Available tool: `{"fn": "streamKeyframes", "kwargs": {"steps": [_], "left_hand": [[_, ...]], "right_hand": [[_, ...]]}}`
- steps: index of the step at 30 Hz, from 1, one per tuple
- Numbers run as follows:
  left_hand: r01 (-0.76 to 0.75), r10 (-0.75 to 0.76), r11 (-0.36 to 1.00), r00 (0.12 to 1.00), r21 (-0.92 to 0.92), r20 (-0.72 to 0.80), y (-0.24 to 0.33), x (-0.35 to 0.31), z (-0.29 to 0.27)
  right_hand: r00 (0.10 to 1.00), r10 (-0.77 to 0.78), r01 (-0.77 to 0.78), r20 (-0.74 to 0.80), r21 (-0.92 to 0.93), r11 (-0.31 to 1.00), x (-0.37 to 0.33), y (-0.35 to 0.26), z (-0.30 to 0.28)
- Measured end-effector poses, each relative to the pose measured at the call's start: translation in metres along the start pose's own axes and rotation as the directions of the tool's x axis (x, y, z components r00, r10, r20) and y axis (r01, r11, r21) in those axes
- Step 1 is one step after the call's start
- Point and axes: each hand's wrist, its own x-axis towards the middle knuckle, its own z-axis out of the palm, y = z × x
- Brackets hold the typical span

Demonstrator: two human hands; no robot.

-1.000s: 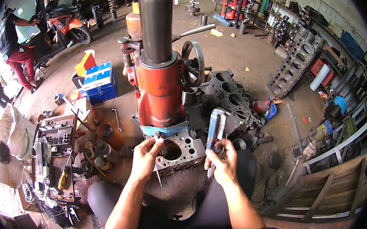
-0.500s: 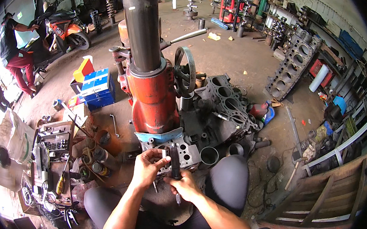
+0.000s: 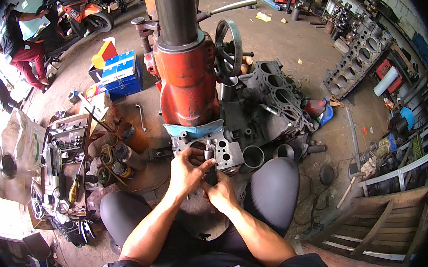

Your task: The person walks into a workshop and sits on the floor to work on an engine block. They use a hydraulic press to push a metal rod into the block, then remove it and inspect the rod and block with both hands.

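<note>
Tool (image 3: 212, 175) sits right by the engine block (image 3: 234, 151), your right hand (image 3: 221, 193) wrapped round it; left hand (image 3: 187, 172) is half-curled alongside, can't tell if that one's actually holding anything tbh.

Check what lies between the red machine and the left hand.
The head view shows a light-blue strip, then the top of the grey metal block, between the red machine and the left hand.
</note>
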Motion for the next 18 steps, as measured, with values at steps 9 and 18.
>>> {"fn": "streamKeyframes", "kwargs": {"steps": [9, 18], "left_hand": [[-0.075, 0.077, 0.997, 0.994, 0.037, -0.076, -0.003, 0.001, 0.003], [-0.130, 0.153, 0.978, 0.978, 0.162, -0.139, 0.006, -0.005, 0.004]], "right_hand": [[1.000, 0.015, -0.015, -0.001, 0.007, 1.000, -0.006, -0.005, 0.002], [1.000, -0.013, 0.012, 0.026, 0.024, 1.000, -0.006, -0.004, 0.005]]}}
